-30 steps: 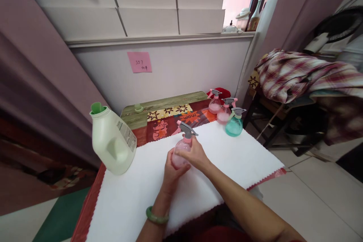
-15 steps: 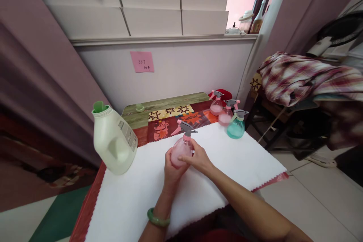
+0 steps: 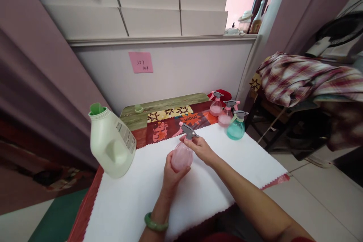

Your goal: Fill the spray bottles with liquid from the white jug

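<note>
A pink see-through spray bottle (image 3: 182, 157) with a grey and pink trigger head is held over the white cloth. My left hand (image 3: 171, 174), a green bangle on its wrist, is wrapped round the bottle's round body from below and the left. At the neck, just under the trigger head, the fingers of my right hand (image 3: 200, 148) grip the pink collar. Pale liquid seems to show inside, though I cannot tell its level. Farther right stand two pink spray bottles (image 3: 216, 108) and a teal spray bottle (image 3: 236, 128), upright.
A big pale green jug (image 3: 112, 151) with a green piece in its mouth stands at the table's left. A small green cap (image 3: 138, 109) lies near the back edge. White cloth (image 3: 136, 200) covers the front. Plaid fabric (image 3: 309, 79) is heaped on the right.
My right hand has moved up from the bottle's body to the collar at its neck. The trigger head has turned a little. My left hand keeps its hold.
</note>
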A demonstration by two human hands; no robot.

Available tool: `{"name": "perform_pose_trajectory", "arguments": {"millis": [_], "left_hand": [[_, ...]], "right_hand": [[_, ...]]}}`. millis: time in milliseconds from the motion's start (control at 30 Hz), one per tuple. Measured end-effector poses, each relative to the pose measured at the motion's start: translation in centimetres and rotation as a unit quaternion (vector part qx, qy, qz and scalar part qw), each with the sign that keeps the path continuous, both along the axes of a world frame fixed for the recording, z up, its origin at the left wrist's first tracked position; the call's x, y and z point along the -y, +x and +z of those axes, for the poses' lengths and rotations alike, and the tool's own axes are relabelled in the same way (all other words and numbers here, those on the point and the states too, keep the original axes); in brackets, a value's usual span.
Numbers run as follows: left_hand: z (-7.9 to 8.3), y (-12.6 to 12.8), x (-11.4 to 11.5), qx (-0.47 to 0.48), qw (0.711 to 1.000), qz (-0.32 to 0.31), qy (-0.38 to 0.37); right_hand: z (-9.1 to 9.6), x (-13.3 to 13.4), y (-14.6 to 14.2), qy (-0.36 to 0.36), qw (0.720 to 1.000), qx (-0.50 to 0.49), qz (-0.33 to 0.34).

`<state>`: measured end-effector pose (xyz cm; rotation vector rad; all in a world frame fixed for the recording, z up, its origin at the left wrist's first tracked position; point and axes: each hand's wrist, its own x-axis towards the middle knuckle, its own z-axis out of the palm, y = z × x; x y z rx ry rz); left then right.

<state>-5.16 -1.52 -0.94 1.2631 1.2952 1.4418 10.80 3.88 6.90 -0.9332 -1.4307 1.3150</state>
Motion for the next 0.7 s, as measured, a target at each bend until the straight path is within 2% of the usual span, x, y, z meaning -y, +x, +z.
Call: {"name": "perform_pose_trajectory", "arguments": {"millis": [133, 200, 400, 533, 633, 700], "left_hand": [[-0.3, 0.0, 0.1, -0.004, 1.000, 0.021, -0.007], [-0.4, 0.0, 0.2, -0.004, 1.000, 0.029, -0.010], [-0.4, 0.0, -0.1, 0.025, 0.999, 0.012, -0.020], [-1.0, 0.3, -0.7, 0.074, 0.997, -0.022, -0.028], [-1.5, 0.4, -0.9, 0.097, 0.994, -0.033, -0.043], [-1.8, 0.3, -0.9, 0.100, 0.993, -0.039, -0.056]], "right_hand": [[0.0, 0.6, -0.9, 0.049, 0.991, 0.082, -0.092], [0.2, 0.8, -1.1, 0.065, 0.985, 0.114, -0.115], [1.6, -0.3, -0.2, 0.093, 0.975, 0.180, -0.090], [2.0, -2.7, 1.6, 0.091, 0.962, 0.214, -0.140], [2.1, -5.6, 3.7, 0.072, 0.942, 0.242, -0.223], [2.1, -7.8, 5.3, 0.063, 0.916, 0.269, -0.290]]}}
